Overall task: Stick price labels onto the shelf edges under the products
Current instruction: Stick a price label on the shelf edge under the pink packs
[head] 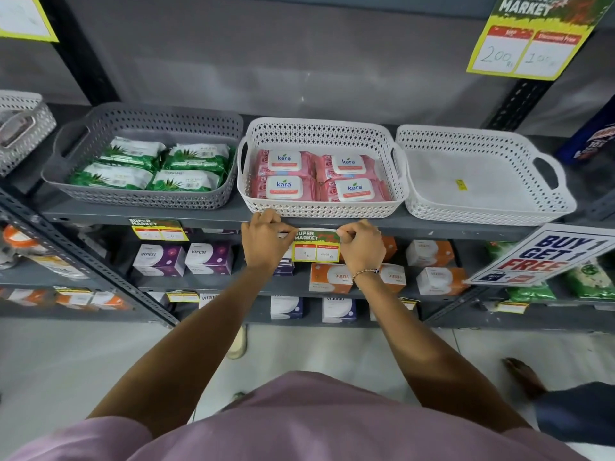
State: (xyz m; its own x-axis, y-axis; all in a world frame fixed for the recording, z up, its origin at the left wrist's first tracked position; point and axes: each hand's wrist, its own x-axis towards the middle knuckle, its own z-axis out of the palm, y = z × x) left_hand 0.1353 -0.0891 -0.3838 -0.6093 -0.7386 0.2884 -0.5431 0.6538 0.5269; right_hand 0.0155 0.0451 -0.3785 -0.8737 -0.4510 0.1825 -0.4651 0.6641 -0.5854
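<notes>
Price label (316, 246), a yellow, green and red paper card, hung on the grey metal shelf edge (432, 229), right under the white plastic basket (319, 207) of pink wipe packs (319, 176). Its long side ran level, words upright. Left hand (264, 242) and right hand (361, 244) pinched its top corners.

I'm reading "SUPER MARKET" on the price label (316, 245) at the shelf edge (432, 229), "kara" on the pink wipe packs (319, 176), "BUY 1 GET 1 FREE" on the white sign (545, 256), "200" on the yellow tag (529, 44) up top, "virest" on purple boxes (183, 259)
</notes>
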